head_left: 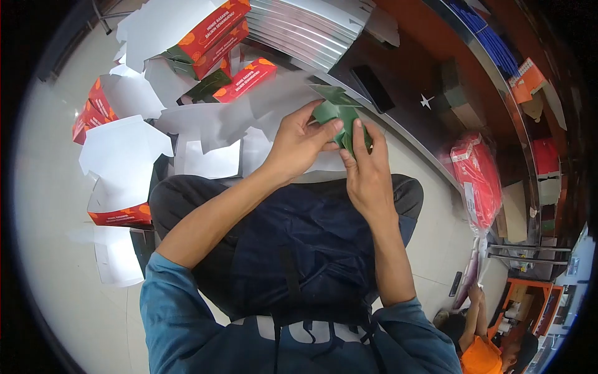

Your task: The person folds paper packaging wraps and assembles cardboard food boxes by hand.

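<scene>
Between my two hands, above my lap, is a green folded card piece (pixel 349 115) with flaps sticking up. My left hand (pixel 302 142) pinches its left side with thumb and fingers. On its lower right side, my right hand (pixel 369 167) grips it with bent fingers. Just left of my hands lies a white card sheet (pixel 205 124), partly blurred. Beyond it sits a small red and green box (pixel 246 80) with printed lettering.
Open white and red boxes (pixel 124 146) stand on the floor at left. Stacked flat sheets (pixel 305 28) lie ahead. A black phone (pixel 372 88) rests on a dark shelf (pixel 405 71). At right are a red plastic-wrapped bundle (pixel 476 181) and, lower, a person in orange (pixel 481 355).
</scene>
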Demonstrator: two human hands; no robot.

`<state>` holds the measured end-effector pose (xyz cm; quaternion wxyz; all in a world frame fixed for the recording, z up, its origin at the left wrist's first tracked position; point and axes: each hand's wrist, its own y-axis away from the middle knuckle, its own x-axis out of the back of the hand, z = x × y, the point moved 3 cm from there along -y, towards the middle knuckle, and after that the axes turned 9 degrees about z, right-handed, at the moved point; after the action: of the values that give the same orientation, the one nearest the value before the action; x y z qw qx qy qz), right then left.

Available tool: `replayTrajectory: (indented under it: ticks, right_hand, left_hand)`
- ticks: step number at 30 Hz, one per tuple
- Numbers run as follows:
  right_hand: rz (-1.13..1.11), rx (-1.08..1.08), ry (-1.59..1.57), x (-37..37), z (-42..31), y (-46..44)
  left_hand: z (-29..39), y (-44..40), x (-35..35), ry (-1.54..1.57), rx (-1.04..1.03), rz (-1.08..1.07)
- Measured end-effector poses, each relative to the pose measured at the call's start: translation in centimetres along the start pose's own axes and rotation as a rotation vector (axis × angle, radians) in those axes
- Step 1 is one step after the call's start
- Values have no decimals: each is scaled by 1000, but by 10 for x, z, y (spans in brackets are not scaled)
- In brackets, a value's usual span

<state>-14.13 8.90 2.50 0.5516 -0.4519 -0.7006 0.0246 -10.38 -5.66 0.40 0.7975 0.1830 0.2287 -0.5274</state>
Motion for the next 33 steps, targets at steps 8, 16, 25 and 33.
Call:
replayTrajectory:
  ticks: [8, 16, 25, 33]
  right_hand:
    - [-473, -271, -527, 17, 0, 8]
    - [-290, -315, -302, 17, 48, -13]
    - [-387, -417, -114, -5, 49, -9]
    - [-154, -115, -17, 0, 17, 5]
  left_hand:
    - [-9, -8, 15, -344, -59, -1]
    - [-14, 2, 5, -961, -255, -483]
    - [-26, -2, 16, -1016, -235, -140]
    - [-21, 4, 13, -943, -370, -163]
